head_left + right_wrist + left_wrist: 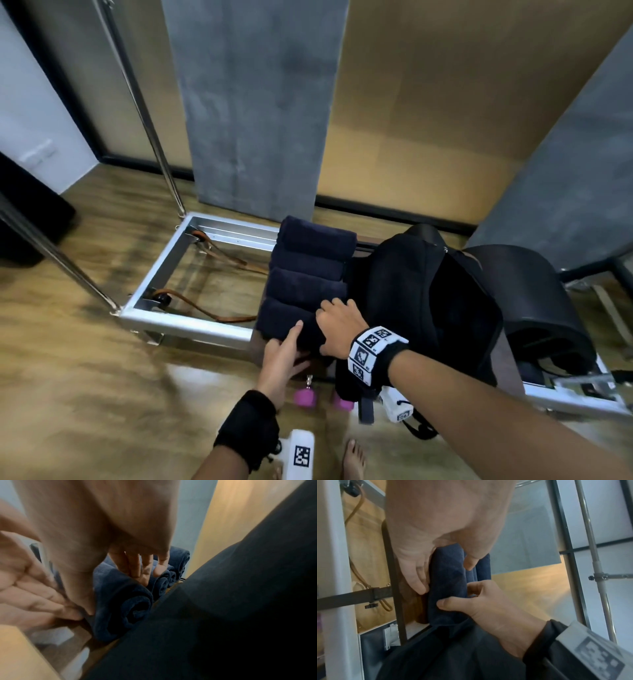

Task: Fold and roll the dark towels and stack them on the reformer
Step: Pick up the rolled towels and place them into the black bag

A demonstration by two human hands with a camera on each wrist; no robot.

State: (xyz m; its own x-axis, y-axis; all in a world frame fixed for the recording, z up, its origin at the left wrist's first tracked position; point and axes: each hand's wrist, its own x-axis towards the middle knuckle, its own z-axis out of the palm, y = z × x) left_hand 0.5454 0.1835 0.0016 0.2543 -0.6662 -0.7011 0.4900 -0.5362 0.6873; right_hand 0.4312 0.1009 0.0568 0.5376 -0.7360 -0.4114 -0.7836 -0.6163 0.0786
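both hands work on the nearest rolled towel [284, 317] at the near end of a row of four dark navy rolls. right hand [337, 327] lies over the top of this roll, fingers curled down its far side and thumb on its near side, gripping it. left hand [279, 359] is at the roll's left end, fingers straight and thumb up against the cloth, not curled round it. in the right wrist view the roll's spiral end [135, 612] faces the camera, with the other rolls [171, 572] lined up behind it, touching side by side.

the row rests on the reformer [191, 325], a silver metal frame with brown straps [219, 317] inside. a black bag [421, 301] lies just to the right of the towels. pink dumbbells [305, 397] sit on the wood floor below. both wrists carry bands with black-and-white square code markers [371, 346]; no legible writing is visible.
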